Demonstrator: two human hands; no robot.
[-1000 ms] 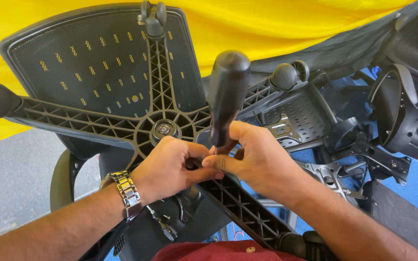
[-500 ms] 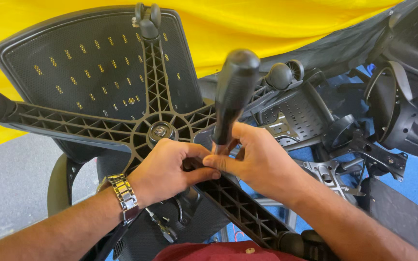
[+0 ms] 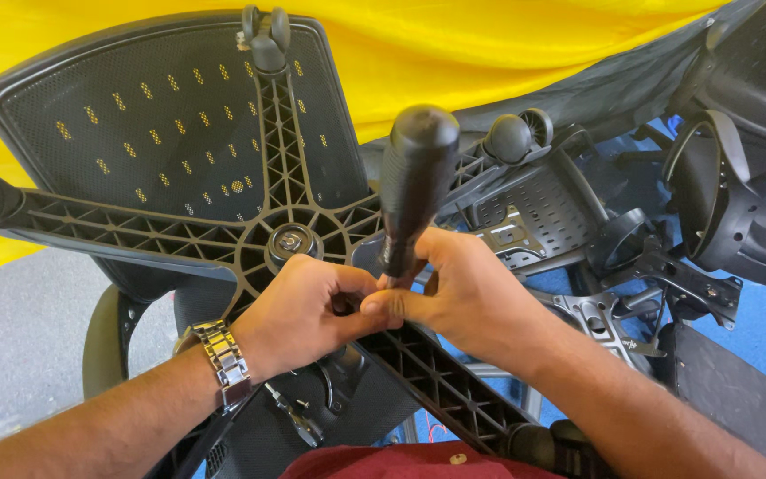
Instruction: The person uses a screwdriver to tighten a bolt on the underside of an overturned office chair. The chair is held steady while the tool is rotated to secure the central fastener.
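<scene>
A black five-arm chair base (image 3: pixel 287 239) lies upturned in front of me, with casters at the arm ends (image 3: pixel 265 35). Both hands meet just below its hub. My right hand (image 3: pixel 472 297) grips the lower part of a black thick-handled tool (image 3: pixel 414 177) that stands up, leaning slightly right. My left hand (image 3: pixel 299 310), with a metal watch (image 3: pixel 219 359) on the wrist, pinches at the tool's lower end against one arm of the base. My fingers hide the tip and whatever it touches.
A black mesh chair back (image 3: pixel 135 115) lies behind the base against a yellow cloth (image 3: pixel 489 44). More black chair parts, armrests and metal brackets (image 3: pixel 720 204) are piled at the right on a blue floor. Grey floor shows at the left.
The tool's handle has wobbled slightly right and back. Both hands stay closed at the same spot on the base.
</scene>
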